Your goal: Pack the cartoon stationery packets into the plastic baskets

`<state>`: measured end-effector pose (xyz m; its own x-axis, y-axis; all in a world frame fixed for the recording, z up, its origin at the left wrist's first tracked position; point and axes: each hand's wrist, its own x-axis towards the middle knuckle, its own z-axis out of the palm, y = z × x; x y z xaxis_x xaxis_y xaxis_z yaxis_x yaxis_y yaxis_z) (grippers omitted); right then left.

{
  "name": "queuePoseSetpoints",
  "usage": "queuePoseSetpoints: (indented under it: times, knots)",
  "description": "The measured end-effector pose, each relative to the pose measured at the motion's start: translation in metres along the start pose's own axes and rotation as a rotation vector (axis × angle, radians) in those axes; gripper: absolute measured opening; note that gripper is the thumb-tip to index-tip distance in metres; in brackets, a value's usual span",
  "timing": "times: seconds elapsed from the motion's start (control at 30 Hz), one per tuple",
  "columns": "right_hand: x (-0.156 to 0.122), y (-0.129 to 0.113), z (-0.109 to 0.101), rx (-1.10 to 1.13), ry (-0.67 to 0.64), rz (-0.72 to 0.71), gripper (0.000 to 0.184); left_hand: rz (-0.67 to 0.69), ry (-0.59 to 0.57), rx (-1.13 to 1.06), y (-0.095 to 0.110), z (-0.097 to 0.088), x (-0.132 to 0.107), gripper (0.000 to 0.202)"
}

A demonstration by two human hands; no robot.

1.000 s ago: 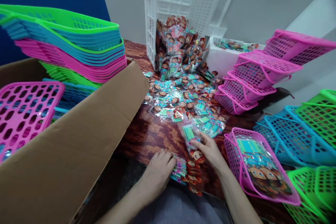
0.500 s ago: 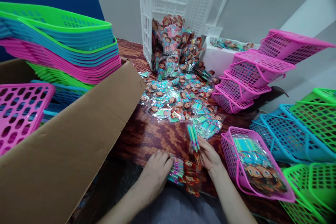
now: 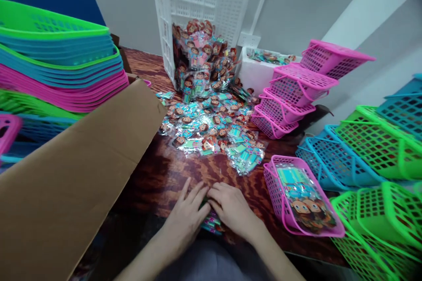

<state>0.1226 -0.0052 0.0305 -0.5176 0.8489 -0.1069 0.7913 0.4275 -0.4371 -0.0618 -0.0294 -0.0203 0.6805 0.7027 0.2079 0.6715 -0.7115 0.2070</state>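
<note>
My left hand [image 3: 188, 213] and my right hand [image 3: 231, 207] lie side by side at the near edge of the wooden table [image 3: 171, 171], fingers bent over a small stack of packets [image 3: 211, 223] that they mostly cover. Only its coloured edge shows between them. A loose heap of cartoon-girl packets [image 3: 211, 127] in clear wrap spreads across the table beyond my hands. To my right, a pink basket [image 3: 273, 184] lies tilted with several packets inside.
An open cardboard box flap [image 3: 75, 180] fills the left. Stacked green, blue and pink baskets [image 3: 59, 66] stand behind it. A white crate [image 3: 198, 0] spills packets at the back. Pink baskets [image 3: 290, 96] and blue and green baskets [image 3: 369, 153] crowd the right.
My right hand brought a packet down from the heap onto the stack, and both hands now cover it. The view has swung to the right.
</note>
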Motion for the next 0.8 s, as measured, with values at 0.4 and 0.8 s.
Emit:
queuePoseSetpoints:
  times: [0.4, 0.8]
  knots:
    - [0.051, 0.119, -0.016, -0.210, 0.421, 0.704, 0.046, -0.131, -0.153, -0.158, 0.002, -0.002, 0.002, 0.080]
    - [0.061, 0.053, -0.001, -0.275, 0.223, 0.468, 0.041, -0.142, -0.241, -0.026, 0.004, 0.001, 0.006, 0.072]
